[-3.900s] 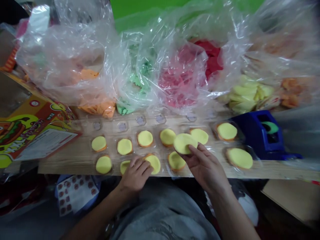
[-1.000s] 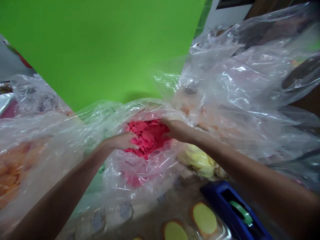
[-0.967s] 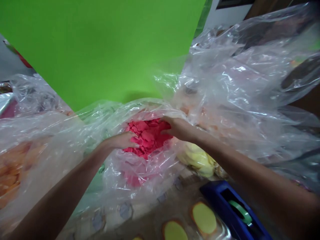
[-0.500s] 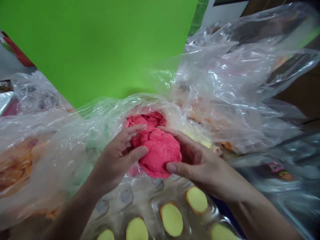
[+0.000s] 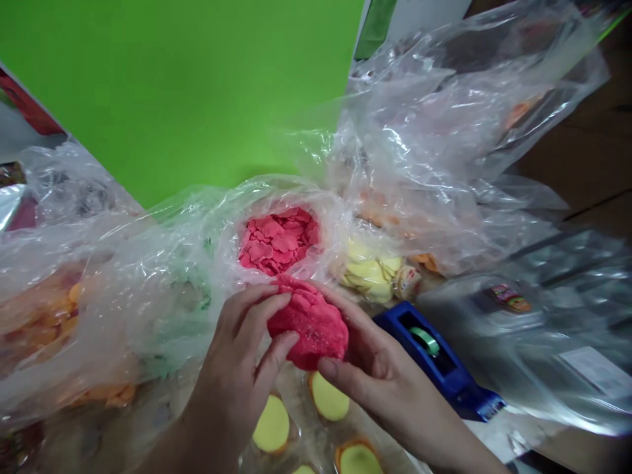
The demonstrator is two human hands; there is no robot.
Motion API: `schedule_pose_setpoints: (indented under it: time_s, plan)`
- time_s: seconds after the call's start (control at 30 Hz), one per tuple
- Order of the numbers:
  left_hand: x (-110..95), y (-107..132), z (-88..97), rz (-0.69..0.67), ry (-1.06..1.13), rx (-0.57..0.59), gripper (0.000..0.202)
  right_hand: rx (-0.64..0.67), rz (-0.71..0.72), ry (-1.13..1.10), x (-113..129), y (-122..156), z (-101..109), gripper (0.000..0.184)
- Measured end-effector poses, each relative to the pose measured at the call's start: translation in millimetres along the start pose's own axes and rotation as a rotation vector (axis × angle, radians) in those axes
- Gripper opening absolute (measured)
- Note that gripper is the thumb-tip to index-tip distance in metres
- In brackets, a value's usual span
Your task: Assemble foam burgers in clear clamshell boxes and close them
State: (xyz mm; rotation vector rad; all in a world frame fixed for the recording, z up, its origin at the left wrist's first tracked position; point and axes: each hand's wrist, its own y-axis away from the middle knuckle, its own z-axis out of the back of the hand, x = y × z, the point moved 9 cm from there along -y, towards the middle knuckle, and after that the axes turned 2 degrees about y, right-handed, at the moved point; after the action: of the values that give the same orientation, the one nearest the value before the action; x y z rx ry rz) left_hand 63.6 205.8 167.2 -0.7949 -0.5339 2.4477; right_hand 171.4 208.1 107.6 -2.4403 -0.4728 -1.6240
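Cupping a lump of pink clay (image 5: 309,322) between them, the left hand (image 5: 237,355) and the right hand (image 5: 380,388) reach forward side by side, wrists low. The left fingers are curved and slightly spread over the lump's left side, with the thumb pressed against its lower edge. The right hand wraps the other side, its thumb under the lump and its fingers reaching along the top. The lump sits in the air just below a clear plastic bag (image 5: 279,247) holding pink clay pieces, above yellow clay discs (image 5: 328,397) in a clear tray (image 5: 301,421). A blue tape dispenser (image 5: 429,349) stands just right of the right hand. Beyond, more bags hold yellow clay pieces (image 5: 368,273) and orange clay pieces (image 5: 39,322). A bright green board (image 5: 172,85) rises behind them, and a brown surface (image 5: 577,138) shows at the far right.
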Motion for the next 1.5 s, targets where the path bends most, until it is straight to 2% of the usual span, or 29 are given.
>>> schedule_pose_setpoints:
  time_s: [0.07, 0.13, 0.27, 0.33, 0.47, 0.53, 0.6, 0.7, 0.73, 0.77, 0.83, 0.87, 0.9, 0.93, 1.0, 1.1, 1.17, 1.23, 1.27, 1.33, 1.4, 1.5]
  plan:
    - [1, 1, 0.4, 0.017, 0.048, 0.007, 0.021, 0.014, -0.032, -0.065, -6, 1, -2, 0.05]
    - [-3, 4, 2.4, -0.007, 0.007, -0.002, 0.018, 0.011, -0.111, -0.235, -16, 1, -4, 0.047]
    - [-31, 13, 9.6, -0.242, -0.153, -0.123, 0.019, -0.018, -0.214, -0.513, -28, -4, -10, 0.038]
    - [-33, 15, 8.7, -0.255, -0.11, -0.121, 0.021, -0.029, -0.241, -0.54, -30, -7, -12, 0.03]
    - [-16, 14, -0.4, -0.05, 0.201, 0.033, 0.023, -0.151, -0.303, -0.598, -42, -6, -5, 0.016]
    - [1, 18, -3.0, 0.147, 0.419, 0.032, 0.02, -0.248, -0.321, -0.624, -50, -4, 4, 0.012]
    - [25, 29, -10.6, 0.417, 0.627, -0.025, 0.016, -0.352, -0.344, -0.635, -59, 0, 16, 0.007]
    - [54, 48, -36.4, 0.716, 0.911, -0.105, 0.006, -0.538, -0.335, -0.616, -66, 11, 47, 0.009]
    - [58, 52, -48.8, 0.772, 0.963, -0.086, 0.005, -0.607, -0.305, -0.592, -66, 17, 61, 0.011]
    - [59, 56, -64.3, 0.813, 0.985, -0.009, 0.006, -0.67, -0.266, -0.56, -64, 24, 76, 0.012]
    - [47, 65, -101.5, 0.824, 0.976, 0.297, 0.006, -0.755, -0.203, -0.5, -62, 40, 103, 0.014]
    - [36, 70, -118.8, 0.784, 0.963, 0.472, 0.006, -0.781, -0.189, -0.483, -62, 49, 114, 0.014]
    - [25, 76, -132.2, 0.727, 0.94, 0.608, 0.008, -0.8, -0.186, -0.475, -65, 58, 124, 0.014]
    - [15, 79, -141.2, 0.658, 0.903, 0.689, 0.012, -0.811, -0.191, -0.471, -68, 65, 131, 0.014]
    - [6, 81, -148.5, 0.514, 0.761, 0.696, 0.023, -0.819, -0.196, -0.462, -75, 78, 141, 0.013]
    - [7, 85, -153.7, 0.369, 0.513, 0.644, 0.038, -0.782, -0.179, -0.428, -81, 87, 143, 0.013]
    - [12, 88, -156.6, 0.33, 0.428, 0.602, 0.04, -0.76, -0.174, -0.431, -82, 88, 139, 0.013]
    - [18, 85, -154.2, 0.337, 0.407, 0.505, 0.036, -0.742, -0.174, -0.467, -83, 89, 132, 0.014]
    - [20, 82, -151.7, 0.364, 0.424, 0.456, 0.032, -0.729, -0.17, -0.484, -82, 89, 128, 0.015]
    - [23, 77, -150.8, 0.506, 0.561, 0.418, 0.025, -0.68, -0.169, -0.482, -80, 90, 118, 0.018]
    - [17, 76, -158.0, 0.714, 0.847, 0.48, 0.025, -0.631, -0.163, -0.423, -77, 93, 109, 0.026]
    - [-10, 72, -166.0, 0.937, 1.299, 0.582, 0.027, -0.654, -0.107, -0.18, -70, 103, 107, 0.039]
